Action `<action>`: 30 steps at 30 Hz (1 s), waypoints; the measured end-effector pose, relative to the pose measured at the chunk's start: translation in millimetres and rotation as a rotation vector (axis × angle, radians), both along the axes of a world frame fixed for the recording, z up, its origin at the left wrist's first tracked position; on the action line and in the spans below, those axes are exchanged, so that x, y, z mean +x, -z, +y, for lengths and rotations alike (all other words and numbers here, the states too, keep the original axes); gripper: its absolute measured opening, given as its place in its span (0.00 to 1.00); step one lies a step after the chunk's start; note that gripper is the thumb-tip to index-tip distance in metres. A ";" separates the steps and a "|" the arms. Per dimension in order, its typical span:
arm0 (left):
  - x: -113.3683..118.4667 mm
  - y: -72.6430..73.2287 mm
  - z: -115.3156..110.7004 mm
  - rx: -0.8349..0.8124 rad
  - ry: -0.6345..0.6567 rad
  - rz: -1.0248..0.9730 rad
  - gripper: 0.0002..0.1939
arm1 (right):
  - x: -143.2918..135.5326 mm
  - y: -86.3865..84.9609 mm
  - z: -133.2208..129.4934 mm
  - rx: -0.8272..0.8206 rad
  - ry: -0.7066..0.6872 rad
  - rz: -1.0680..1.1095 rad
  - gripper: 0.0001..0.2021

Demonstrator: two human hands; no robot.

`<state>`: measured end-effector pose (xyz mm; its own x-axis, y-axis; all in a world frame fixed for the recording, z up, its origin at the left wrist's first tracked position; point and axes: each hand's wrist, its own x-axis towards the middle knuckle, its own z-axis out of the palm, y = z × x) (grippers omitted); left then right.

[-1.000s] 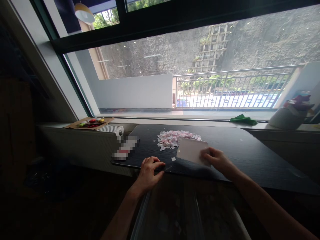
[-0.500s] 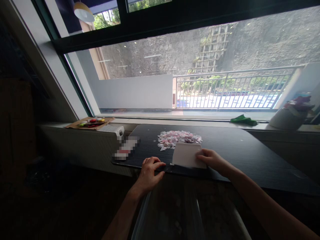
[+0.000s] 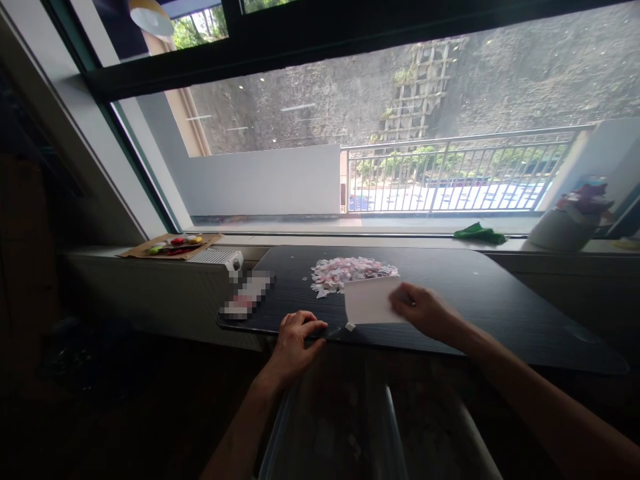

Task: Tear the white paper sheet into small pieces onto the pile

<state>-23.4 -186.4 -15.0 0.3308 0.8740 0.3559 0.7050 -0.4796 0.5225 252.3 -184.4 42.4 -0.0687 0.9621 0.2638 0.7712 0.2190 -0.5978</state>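
Note:
My right hand [image 3: 425,310], smeared a little by motion, is closed on the right side of a stiff-looking white card [image 3: 370,300]. The card is tilted up over the dark table [image 3: 465,287], in front of a pile of torn, whitish-pink paper scraps [image 3: 350,270]. By the card's lower left corner lies a small white scrap [image 3: 350,327]. At the near table edge rests my left hand [image 3: 297,340], fingers bent and thumb apart, holding nothing.
Below the table edge, a clear plastic sheet or bag [image 3: 380,413] shows dimly. A radiator [image 3: 220,260] stands at left, with colourful items on cardboard [image 3: 173,247] beside it. A green cloth [image 3: 480,233] and a pale pot [image 3: 565,223] sit on the windowsill.
My right hand has turned and lifted slightly with the card, which tilts more steeply. The small scrap at its corner shows more. My left hand stays at the edge.

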 end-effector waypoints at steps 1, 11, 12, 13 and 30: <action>-0.1 0.4 0.3 0.005 -0.004 0.001 0.13 | 7.9 -5.1 -7.9 0.016 0.000 -0.061 0.09; -2.5 5.8 4.4 0.066 -0.022 0.004 0.13 | 91.5 -11.6 -69.6 -0.085 0.103 -0.051 0.13; -3.0 6.2 4.8 0.066 -0.022 0.007 0.13 | 93.9 -10.2 -72.1 -0.096 0.099 -0.025 0.14; -3.4 6.5 5.2 0.065 -0.023 0.010 0.13 | 95.0 -8.9 -74.5 -0.106 0.101 0.000 0.14; -6.3 9.7 7.6 0.075 -0.011 0.017 0.14 | 93.6 23.2 -50.9 -0.138 0.169 0.320 0.15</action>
<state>-29.6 -178.8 -24.6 0.3281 0.8488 0.4145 0.7189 -0.5090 0.4733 345.9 -235.2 19.2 0.1590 0.9808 0.1132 0.5590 0.0051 -0.8291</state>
